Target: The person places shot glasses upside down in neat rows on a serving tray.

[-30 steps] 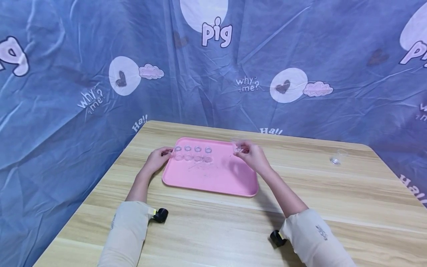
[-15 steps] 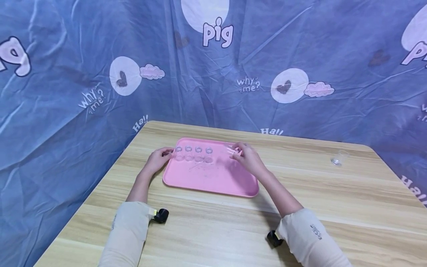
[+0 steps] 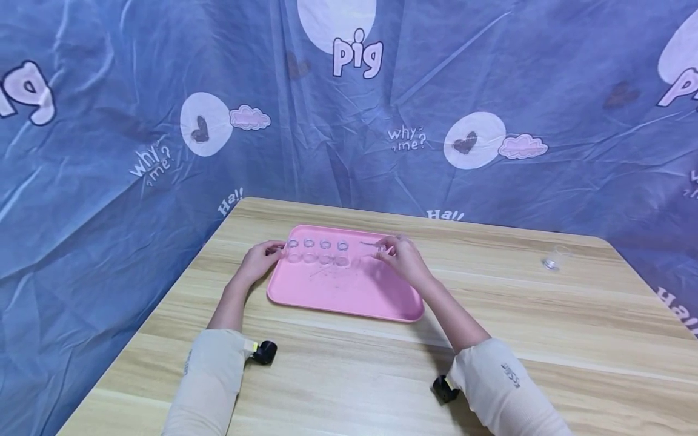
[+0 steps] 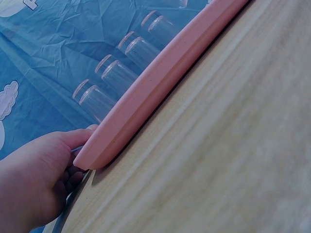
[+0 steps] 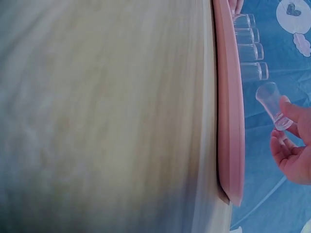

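Observation:
My left hand [image 3: 259,261] grips the left edge of the pink tray [image 3: 338,292]; in the left wrist view its thumb lies at the rim and its fingers curl below. Several clear shot glasses [image 4: 112,73] stand upside down in a row on the tray's left half, their thick bases up. My right hand [image 3: 406,260] is over the tray's right side. It pinches another clear shot glass [image 5: 272,104] near its base, between thumb and fingers. That glass is tilted, its rim toward the row and above the tray in the right wrist view.
Far to the right, one more clear glass [image 3: 551,262] stands upright on the wooden table [image 3: 349,375]. A blue printed curtain [image 3: 327,151] hangs behind the table and along its left side.
The glass in my right hand has tipped from rim-up to lying sideways, its rim now toward the left. That hand has shifted slightly left and lower. My left hand stays on the tray.

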The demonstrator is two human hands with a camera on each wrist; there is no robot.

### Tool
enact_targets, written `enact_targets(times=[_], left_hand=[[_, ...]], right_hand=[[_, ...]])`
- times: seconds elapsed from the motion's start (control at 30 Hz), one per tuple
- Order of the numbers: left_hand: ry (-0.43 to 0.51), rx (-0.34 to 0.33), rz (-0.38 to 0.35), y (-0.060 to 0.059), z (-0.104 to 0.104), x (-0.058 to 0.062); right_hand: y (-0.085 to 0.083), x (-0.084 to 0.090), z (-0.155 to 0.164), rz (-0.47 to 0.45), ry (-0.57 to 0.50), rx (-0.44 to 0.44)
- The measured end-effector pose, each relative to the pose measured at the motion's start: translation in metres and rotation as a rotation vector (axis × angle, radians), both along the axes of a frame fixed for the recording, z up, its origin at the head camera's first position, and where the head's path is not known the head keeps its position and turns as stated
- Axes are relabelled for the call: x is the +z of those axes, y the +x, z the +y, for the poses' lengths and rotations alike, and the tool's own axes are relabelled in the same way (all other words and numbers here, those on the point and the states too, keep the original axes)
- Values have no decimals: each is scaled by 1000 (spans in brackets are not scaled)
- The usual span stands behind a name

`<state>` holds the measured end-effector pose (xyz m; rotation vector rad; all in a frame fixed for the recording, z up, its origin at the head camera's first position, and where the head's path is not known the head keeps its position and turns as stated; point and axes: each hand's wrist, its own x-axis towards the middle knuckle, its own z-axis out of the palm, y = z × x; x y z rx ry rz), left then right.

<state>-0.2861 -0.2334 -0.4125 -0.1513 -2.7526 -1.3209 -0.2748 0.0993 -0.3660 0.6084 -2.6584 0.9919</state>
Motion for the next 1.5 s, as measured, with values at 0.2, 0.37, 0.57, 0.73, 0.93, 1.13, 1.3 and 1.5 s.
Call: enact_targets(times=[0.2,0.37,0.57,0.73,0.93,1.13,1.3,1.5], left_hand=[[15,1,-19,0,1,1],[21,-1,-9,-1,0,0],[30,-7,-7,-1,0,0],[13,-3,-3,-2,-1,-1],[-8,-6,15,-2,-1,-1],[-6,-6,12,0,0,0],[-4,-6,10,-1,1,0],[-3,-1,-1,-1,0,1]], right_hand=[[-3,-2,-4,-53,-85,-44],[-5,0,-9,-58,-119,-72],[-9,6,-17,-39,-42,-108],[-14,6,-27,-43,-36,-73],[-20,0,-36,-39,-32,-4],[-24,-5,-41,-17,-25,29],[-25,-7,-42,-31,-17,31],[-26,-7,-44,-55,-13,20]])
